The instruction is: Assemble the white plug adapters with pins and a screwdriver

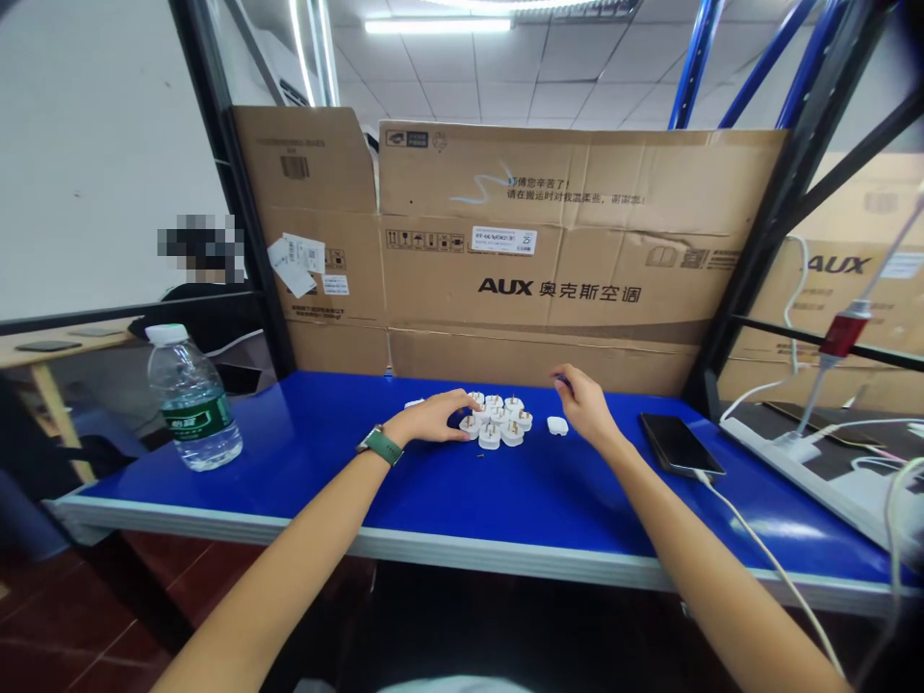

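Several white three-pin plugs [494, 414] sit in a tight cluster on the blue table, metal pins facing up. My left hand [431, 418], with a green-strapped watch [380, 444] on its wrist, reaches the cluster's left edge; thumb and forefinger straddle one white plug [470, 426] there. To the right of the cluster, my right hand [581, 399] is raised above the table with its fingers pinched. Something small and dark shows at those fingertips, too little to name. Below it lies a separate white piece [557, 425]. A tiny screw-like bit [480, 455] lies in front of the plugs.
Another white piece [414, 403] is partly hidden behind my left hand. A water bottle [193, 399] stands at the left. On the right are a phone [680, 444] with a cable and a power strip [830, 481]. Cardboard [563, 337] walls the back; a person sits beyond, left.
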{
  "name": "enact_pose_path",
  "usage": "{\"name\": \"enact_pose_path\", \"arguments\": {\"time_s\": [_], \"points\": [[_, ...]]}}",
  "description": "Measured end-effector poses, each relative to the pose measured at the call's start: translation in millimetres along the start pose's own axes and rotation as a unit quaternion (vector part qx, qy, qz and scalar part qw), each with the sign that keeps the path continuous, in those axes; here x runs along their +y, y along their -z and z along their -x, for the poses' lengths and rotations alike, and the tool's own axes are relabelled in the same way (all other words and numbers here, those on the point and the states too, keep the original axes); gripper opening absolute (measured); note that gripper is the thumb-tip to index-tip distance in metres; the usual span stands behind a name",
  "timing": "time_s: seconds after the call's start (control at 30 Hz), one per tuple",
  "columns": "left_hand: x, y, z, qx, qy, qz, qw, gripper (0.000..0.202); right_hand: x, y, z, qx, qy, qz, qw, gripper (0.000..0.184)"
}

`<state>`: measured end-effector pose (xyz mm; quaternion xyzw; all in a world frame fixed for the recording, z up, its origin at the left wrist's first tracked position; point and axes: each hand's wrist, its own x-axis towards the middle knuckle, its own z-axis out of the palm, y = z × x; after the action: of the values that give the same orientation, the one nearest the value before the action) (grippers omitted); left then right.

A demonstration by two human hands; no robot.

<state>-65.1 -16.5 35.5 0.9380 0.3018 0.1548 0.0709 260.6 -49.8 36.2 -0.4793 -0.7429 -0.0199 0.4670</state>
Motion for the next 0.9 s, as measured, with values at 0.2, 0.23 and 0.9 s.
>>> {"name": "enact_pose_path", "arguments": {"time_s": [0.2, 0.23, 0.9], "points": [[-3.5, 5.3, 1.7, -0.016, 0.015, 0.015, 1.000, 0.034, -3.4, -3.2, 0.5, 0.054, 0.021, -0.061, 0.996, 0.025], [-2.7, 7.5, 2.7, -0.020, 0.019, 0.003, 1.000, 0.032, -4.7, -2.9, 0.8, 0.057, 0.025, -0.070, 0.996, 0.024], [65.1, -11.3, -11.0, -0.004, -0.155, 0.032, 0.987, 0.064, -81.6, -17.3, 1.3, -0.134, -0.027, -0.473, 0.870, 0.039]]}}
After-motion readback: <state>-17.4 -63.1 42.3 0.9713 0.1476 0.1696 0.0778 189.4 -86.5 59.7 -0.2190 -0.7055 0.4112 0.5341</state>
